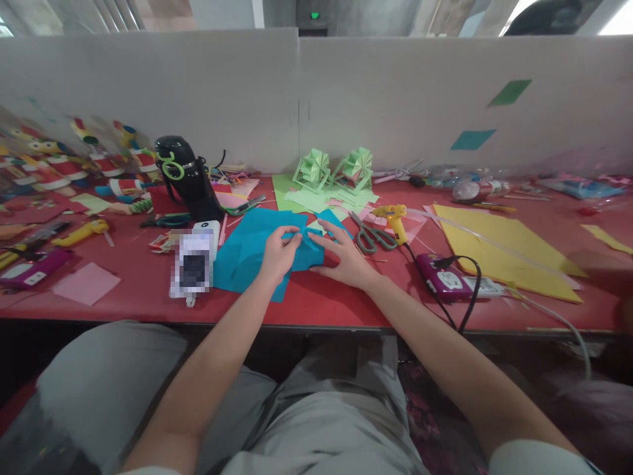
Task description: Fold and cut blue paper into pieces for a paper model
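A small folded piece of blue paper (309,239) is between my two hands above the table. My left hand (279,254) pinches its left side between thumb and fingers. On the other side, my right hand (345,257) has its fingers spread, the fingertips at the paper's right edge; whether they press on it is hard to tell. Blue sheets (244,254) lie flat beneath the hands. Just past my right hand rest grey-handled scissors (368,237) and a yellow glue gun (394,221). The folds of the small piece are partly hidden by my fingers.
Two green folded-paper models (315,169) stand on green sheets at the back. Left are a black bottle (180,173) and a phone (194,264). To the right lie a purple power box (444,277) with cables and yellow sheets (504,247). A white partition (198,92) rises behind.
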`<state>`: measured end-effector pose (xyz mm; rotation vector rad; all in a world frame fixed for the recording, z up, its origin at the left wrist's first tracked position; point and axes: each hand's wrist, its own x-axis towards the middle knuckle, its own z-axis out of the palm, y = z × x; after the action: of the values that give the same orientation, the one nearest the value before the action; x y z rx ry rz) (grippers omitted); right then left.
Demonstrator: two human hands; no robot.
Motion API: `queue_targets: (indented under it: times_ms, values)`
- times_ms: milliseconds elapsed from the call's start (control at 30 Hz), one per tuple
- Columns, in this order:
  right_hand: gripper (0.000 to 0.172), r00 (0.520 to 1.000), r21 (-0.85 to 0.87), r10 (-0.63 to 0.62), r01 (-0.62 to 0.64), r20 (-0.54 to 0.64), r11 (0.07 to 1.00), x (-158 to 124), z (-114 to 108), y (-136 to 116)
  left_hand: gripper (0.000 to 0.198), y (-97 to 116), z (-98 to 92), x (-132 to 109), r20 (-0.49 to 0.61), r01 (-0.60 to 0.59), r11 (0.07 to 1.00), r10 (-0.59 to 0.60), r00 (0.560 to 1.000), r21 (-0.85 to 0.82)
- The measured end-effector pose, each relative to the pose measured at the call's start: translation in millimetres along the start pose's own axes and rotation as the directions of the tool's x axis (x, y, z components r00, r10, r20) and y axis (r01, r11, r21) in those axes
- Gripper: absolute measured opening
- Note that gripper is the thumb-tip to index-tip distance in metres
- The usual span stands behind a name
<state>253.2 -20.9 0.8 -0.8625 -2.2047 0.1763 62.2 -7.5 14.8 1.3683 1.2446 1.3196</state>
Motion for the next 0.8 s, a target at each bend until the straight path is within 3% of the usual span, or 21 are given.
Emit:
queue_targets:
  times_ms: [100,267,333,433,567,700,800]
  values:
    - [0.055,1.000,-0.043,-0.012,0.013,0.004,0.999,0.7,-0.5,-0.1,0.023,1.7,-0.4,-0.4,-0.006,0.019,1.000,-0.019,1.000,-0.009]
    - [0.081,0.996,-0.126,-0.007,0.018,0.093,0.992,-0.2,-1.6,-3.1,0.020,2.2,-0.6,1.0,0.027,0.068,0.992,-0.066,0.997,-0.108]
    - [0.081,0.994,-0.137,0.002,0.013,0.113,0.990,0.0,-1.0,-2.6,0.016,5.2,-0.1,1.2,0.061,0.124,0.969,-0.113,0.992,-0.212]
    - [0.074,0.998,-0.133,0.010,-0.002,0.063,0.991,1.1,-0.3,-0.4,0.021,11.6,-0.5,0.7,0.186,0.247,0.892,-0.188,0.964,-0.378]
    - [0.062,0.997,0.005,0.077,-0.076,-0.020,0.997,2.5,-1.9,-0.1,0.036,14.4,-2.5,-0.6,0.356,0.325,0.845,-0.175,0.918,-0.424]
    - [0.037,0.957,0.228,0.285,-0.267,-0.049,0.936,2.6,-5.5,-3.8,0.023,8.6,-1.4,-1.2,0.316,0.170,0.944,-0.076,0.946,-0.281]
    - [0.046,0.902,0.236,0.427,-0.402,-0.064,0.885,3.1,-6.8,-5.2,0.011,2.9,-0.4,-1.2,0.239,-0.082,0.996,0.087,0.967,-0.032]
